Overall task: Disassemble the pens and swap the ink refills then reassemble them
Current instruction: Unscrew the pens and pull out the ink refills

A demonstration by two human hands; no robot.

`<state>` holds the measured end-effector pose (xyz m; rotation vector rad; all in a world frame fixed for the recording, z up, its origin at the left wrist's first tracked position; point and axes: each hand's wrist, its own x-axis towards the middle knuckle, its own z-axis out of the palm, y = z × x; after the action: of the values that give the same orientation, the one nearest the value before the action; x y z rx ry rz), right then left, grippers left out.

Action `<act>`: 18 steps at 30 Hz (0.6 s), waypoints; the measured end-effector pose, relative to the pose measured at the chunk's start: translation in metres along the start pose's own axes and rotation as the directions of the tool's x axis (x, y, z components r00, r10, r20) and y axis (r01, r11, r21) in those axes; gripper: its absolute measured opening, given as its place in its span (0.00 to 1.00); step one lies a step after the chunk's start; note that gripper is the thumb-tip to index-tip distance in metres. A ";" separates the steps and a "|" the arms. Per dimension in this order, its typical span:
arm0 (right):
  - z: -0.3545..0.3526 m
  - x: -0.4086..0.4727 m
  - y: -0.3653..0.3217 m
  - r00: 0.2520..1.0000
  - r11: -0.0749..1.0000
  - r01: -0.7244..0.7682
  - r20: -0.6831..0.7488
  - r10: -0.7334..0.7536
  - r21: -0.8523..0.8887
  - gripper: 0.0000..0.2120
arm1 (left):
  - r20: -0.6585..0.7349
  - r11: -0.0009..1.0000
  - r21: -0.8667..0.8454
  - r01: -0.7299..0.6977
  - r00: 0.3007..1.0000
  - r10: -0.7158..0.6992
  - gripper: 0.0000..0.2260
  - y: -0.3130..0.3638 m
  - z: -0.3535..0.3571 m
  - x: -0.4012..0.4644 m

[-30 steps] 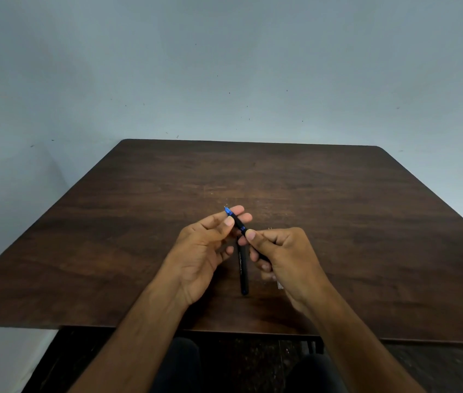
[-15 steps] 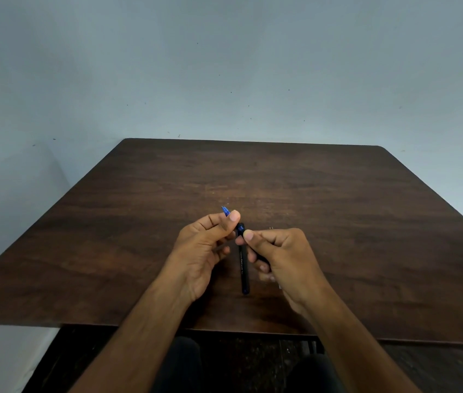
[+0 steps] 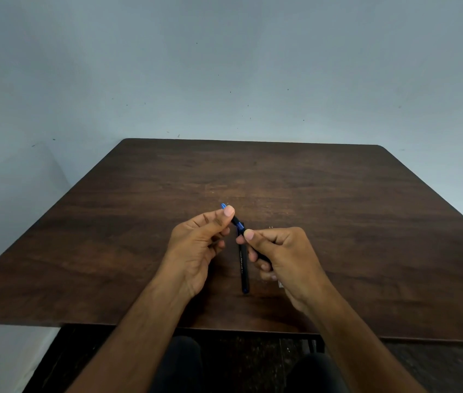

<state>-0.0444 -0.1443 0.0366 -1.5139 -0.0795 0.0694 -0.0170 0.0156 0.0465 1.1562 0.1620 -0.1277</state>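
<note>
Both hands hold one black pen with blue trim point(image 3: 237, 222) above the table, tilted up to the left. My left hand point(image 3: 199, 242) pinches its blue-tipped front end between thumb and fingers. My right hand point(image 3: 278, 256) grips the barrel, whose rear is hidden in the fist. A second black pen point(image 3: 244, 268) lies flat on the table between my hands, pointing away from me. A small pale piece point(image 3: 280, 284) peeks out under my right hand; I cannot tell what it is.
The dark brown wooden table point(image 3: 338, 208) stands against a pale grey wall. Its near edge runs just below my wrists, with my dark-clothed knees under it.
My left hand has slid a little along the pen toward its tip, and its thumb now covers more of the blue end. The lying pen has not moved.
</note>
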 end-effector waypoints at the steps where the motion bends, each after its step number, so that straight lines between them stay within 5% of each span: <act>1: 0.000 -0.001 0.000 1.000 1.000 0.002 -0.001 -0.002 0.005 0.09 | 0.001 1.000 0.002 -0.003 1.000 0.003 0.14 0.000 0.000 0.000; 18: 0.002 0.000 0.003 0.998 0.997 0.034 -0.053 -0.030 0.066 0.06 | -0.043 0.997 0.023 -0.076 0.996 0.077 0.12 0.006 -0.003 0.001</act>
<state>-0.0445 -0.1425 0.0341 -1.4458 -0.0591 0.0070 -0.0150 0.0210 0.0501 1.1850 0.1556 -0.0366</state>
